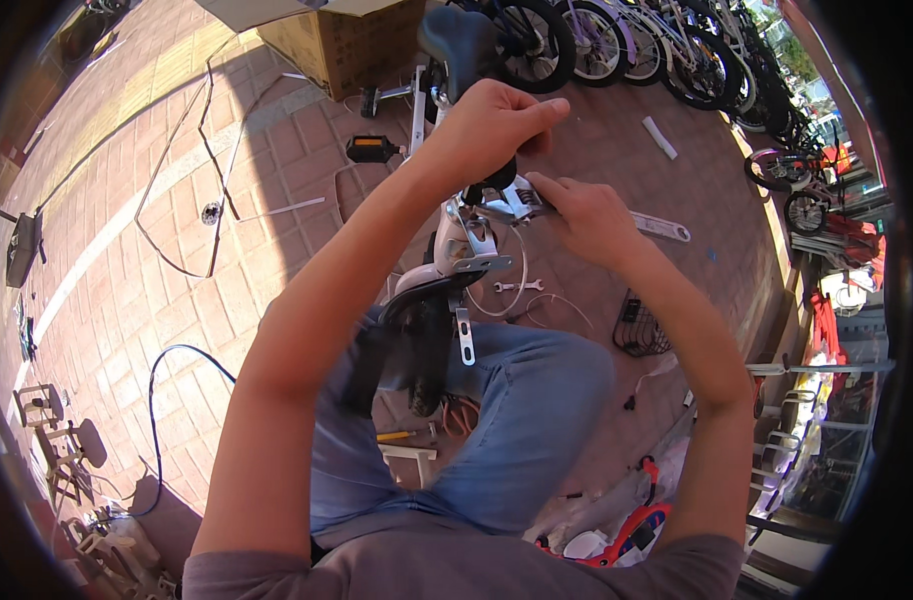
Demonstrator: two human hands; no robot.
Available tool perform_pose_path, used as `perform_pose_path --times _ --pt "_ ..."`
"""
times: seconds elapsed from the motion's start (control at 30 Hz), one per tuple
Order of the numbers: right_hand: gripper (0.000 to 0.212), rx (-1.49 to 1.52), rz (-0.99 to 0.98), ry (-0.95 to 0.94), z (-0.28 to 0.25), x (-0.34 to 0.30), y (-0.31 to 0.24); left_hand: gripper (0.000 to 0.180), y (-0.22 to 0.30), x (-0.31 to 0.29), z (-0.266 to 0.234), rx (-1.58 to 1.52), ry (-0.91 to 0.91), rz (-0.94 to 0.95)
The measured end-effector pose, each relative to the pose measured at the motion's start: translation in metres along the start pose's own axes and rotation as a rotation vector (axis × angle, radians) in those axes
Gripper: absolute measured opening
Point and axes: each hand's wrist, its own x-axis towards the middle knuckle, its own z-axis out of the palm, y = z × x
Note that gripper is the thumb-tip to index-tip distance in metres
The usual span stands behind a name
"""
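A small bicycle with a pale frame (454, 245) stands between my legs, its dark saddle (457, 45) away from me and a dark wheel (422, 340) nearest me. Over the middle of the bike, my left hand (497, 125) is closed with the thumb stretched to the right; what its fingers hold is hidden. Just right of it, my right hand (589, 220) grips a long silver wrench (662, 227), whose end sticks out beyond the hand. Beside its fingers is a shiny metal bracket with a spring (517, 203). A black pedal with an orange reflector (372, 149) is at left.
A small open-end wrench (519, 287) and a black wire basket (639, 325) lie on the brick paving. Orange-handled pliers (460, 415) and a yellow-handled tool (395, 435) are below the wheel. A cardboard box (347, 50) and parked bicycles (617, 45) stand farther off. A blue hose (155, 400) curves at left.
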Motion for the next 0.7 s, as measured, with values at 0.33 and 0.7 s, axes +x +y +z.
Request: perform_pose_path --times 0.33,0.7 --pt "0.038 -0.206 -0.07 0.069 0.033 -0.015 0.011 0.047 -0.001 0.006 0.013 -0.063 -0.016 0.008" --pt "0.035 -0.31 -0.037 0.041 0.029 -0.012 -0.013 0.046 -0.001 -0.011 0.001 -0.07 -0.048 -0.021"
